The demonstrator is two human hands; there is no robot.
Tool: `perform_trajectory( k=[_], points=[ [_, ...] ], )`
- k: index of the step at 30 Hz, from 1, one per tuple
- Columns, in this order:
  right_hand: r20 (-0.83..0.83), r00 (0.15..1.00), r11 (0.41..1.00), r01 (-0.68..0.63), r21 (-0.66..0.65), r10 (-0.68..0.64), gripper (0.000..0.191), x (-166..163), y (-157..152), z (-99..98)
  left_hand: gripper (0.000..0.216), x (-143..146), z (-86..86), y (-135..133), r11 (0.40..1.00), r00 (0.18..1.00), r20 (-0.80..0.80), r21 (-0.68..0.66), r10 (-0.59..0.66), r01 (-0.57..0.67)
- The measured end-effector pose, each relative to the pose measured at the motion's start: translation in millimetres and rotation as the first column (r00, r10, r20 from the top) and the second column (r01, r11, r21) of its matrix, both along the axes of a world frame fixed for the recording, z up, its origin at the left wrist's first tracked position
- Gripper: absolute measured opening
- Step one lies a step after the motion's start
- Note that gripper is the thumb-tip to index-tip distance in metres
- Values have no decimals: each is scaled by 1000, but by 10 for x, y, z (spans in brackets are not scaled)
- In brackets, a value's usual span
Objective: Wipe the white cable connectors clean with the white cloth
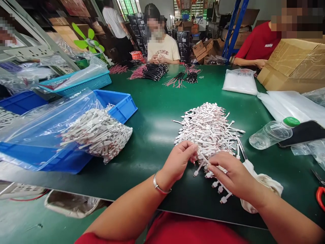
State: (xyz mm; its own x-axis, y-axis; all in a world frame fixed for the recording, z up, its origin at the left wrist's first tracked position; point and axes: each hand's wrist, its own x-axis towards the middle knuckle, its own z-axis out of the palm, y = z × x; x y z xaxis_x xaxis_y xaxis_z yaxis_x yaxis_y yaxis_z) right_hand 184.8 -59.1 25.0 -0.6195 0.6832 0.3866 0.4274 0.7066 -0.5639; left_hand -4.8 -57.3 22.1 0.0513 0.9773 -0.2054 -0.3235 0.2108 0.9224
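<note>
A short white cable [203,157] stretches between my two hands, just above the near edge of a heap of like cables. My left hand [179,159] pinches its upper left end between thumb and fingers. At the lower right end, the thumb and fingers of my right hand [230,171] close on it. The pile of short white cables [207,127] lies loose on the green table [152,118], with several connector ends poking out below my hands. A crumpled white cloth [269,184] rests beneath my right wrist.
To the left, a clear bag of white cables [99,132] lies over blue bins [124,106]. A plastic bottle [271,134], a phone [304,133] and red-handled scissors [320,196] are at right. Red-and-black wire bundles [149,72] lie near a seated person [164,49] opposite. A cardboard box [291,64] stands far right.
</note>
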Motion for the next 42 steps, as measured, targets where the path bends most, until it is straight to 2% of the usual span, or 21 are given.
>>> perform_trajectory(
  k=[3,6,11,14,16,18,20,22,23,25,27,29,31,32,34,36,38,40,42],
  points=[
    [144,989,986,-4,170,-21,16,-23,26,-79,24,-41,0,46,997,993,90,-23,77,-76],
    [270,961,963,-12,269,-63,19,-60,41,-145,19,-82,12,82,992,976,183,-58,117,-108],
    [406,909,934,-57,352,-97,11,-154,46,-203,10,-116,72,108,981,934,342,-191,105,-40],
    [414,903,925,-57,377,-113,11,-192,52,-229,12,-128,104,128,960,915,391,-279,99,15],
    [379,919,938,-33,346,-107,14,-187,50,-231,15,-141,116,139,955,921,381,-295,84,35],
    [294,951,968,18,251,-94,15,-151,43,-203,15,-163,126,137,966,951,307,-255,43,39],
    [160,985,993,53,104,-69,14,-92,34,-141,12,-194,140,118,985,990,141,-163,-25,48],
    [17,997,994,81,-70,-80,12,-27,33,-60,13,-229,155,83,990,989,-51,-48,-138,135],
    [-34,994,980,97,-174,-105,11,1,38,-21,20,-243,161,63,977,969,-129,-4,-210,212],
    [-83,981,909,129,-395,-175,13,43,55,41,38,-256,164,27,929,911,-224,52,-347,367],
    [-100,969,806,126,-578,-224,16,64,76,69,41,-242,153,4,891,871,-263,76,-415,448],
    [-135,958,730,97,-677,-252,18,70,92,69,30,-208,137,-1,888,868,-275,90,-413,451],
    [-169,946,697,75,-713,-276,19,72,96,58,23,-171,128,6,905,885,-270,91,-380,416],
    [-182,942,702,72,-709,-281,18,73,94,53,23,-158,129,12,915,895,-264,86,-360,394],
    [-193,942,760,90,-643,-275,16,79,87,49,26,-144,138,22,934,913,-251,79,-321,349],
    [-190,948,855,130,-502,-255,13,85,79,50,27,-146,143,25,940,921,-245,83,-302,330],
    [-173,957,923,162,-348,-234,11,84,71,49,27,-148,132,20,938,922,-225,73,-315,338],
    [-146,966,949,169,-268,-213,12,66,53,43,29,-137,101,6,941,930,-169,31,-328,337],
    [-111,976,955,153,-253,-186,16,26,17,32,31,-107,67,-10,955,952,-74,-18,-297,296]
  ],
)
